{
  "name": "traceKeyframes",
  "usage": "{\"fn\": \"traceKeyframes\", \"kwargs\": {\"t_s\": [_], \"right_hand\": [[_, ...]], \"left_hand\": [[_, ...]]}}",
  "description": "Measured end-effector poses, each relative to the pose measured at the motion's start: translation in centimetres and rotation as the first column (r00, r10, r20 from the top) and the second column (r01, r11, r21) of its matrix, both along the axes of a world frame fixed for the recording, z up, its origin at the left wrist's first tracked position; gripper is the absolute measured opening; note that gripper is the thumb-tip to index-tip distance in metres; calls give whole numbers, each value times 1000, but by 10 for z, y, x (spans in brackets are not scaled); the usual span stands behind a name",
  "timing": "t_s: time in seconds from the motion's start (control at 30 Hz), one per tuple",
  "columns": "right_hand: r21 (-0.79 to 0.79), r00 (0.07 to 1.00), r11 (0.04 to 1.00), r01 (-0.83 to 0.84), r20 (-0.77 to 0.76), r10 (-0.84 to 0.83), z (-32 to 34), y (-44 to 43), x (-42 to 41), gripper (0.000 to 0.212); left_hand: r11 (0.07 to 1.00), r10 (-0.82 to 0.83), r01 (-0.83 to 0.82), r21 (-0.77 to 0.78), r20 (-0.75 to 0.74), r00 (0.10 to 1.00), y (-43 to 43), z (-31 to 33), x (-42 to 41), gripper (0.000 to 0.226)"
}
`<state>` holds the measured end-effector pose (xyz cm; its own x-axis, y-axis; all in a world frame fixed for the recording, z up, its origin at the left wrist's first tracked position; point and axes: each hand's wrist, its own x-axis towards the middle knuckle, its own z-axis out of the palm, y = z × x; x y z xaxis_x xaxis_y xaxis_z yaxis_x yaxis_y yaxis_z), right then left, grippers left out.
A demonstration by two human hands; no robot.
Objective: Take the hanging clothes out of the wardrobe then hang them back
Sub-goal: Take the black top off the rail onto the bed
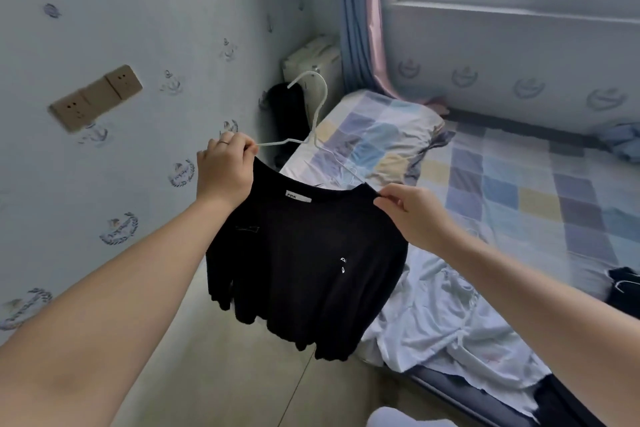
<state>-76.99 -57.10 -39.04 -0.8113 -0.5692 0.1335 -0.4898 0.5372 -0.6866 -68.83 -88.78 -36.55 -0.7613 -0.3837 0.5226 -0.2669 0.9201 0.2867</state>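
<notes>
The black shirt hangs in the air in front of us, over the floor and just beside the bed. We hold it up by its top so that it falls flat and does not bunch up. Our left hand has its fingers curled round one shoulder of the shirt and round the end of the white hanger. Our right hand pinches the other shoulder, near the neck hole, with the thumb and fingertips. The two hands pull the neck wide, so the hanger can slide through it. The hanger sticks up and tilts away from us, with its hook high above the shirt. One arm of it runs down toward the neck hole, so we think the hanger is only part way in. We cannot tell if it is going in or coming out. The wardrobe is not in view, so the shirt is out of it now. On the bed lie a pillow and a crumpled white cloth. We think the shirt must sit straight on the hanger before it can hang on a rail.
</notes>
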Motion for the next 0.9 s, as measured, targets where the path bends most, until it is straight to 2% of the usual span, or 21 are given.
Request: {"fn": "traceKeyframes", "kwargs": {"t_s": [0.27, 0.63, 0.8, 0.9], "right_hand": [[27, 996, 997, 78, 45, -79, -43, 0, -110, 12], [248, 974, 955, 163, 114, -195, -105, -40, -229, 17], [390, 935, 884, 257, 129, -329, -162, -78, -268, 18], [492, 873, 778, 391, 68, -483, -201, -97, -285, 21]], "left_hand": [[999, -7, 1, 52, 105, 994, -1, -43, -122, 17], [990, -49, 8, 141, 288, 956, -34, -118, -242, 17], [972, -136, 41, 230, 413, 901, -66, -179, -292, 18], [949, -212, 66, 307, 470, 857, -82, -225, -325, 19]]}}
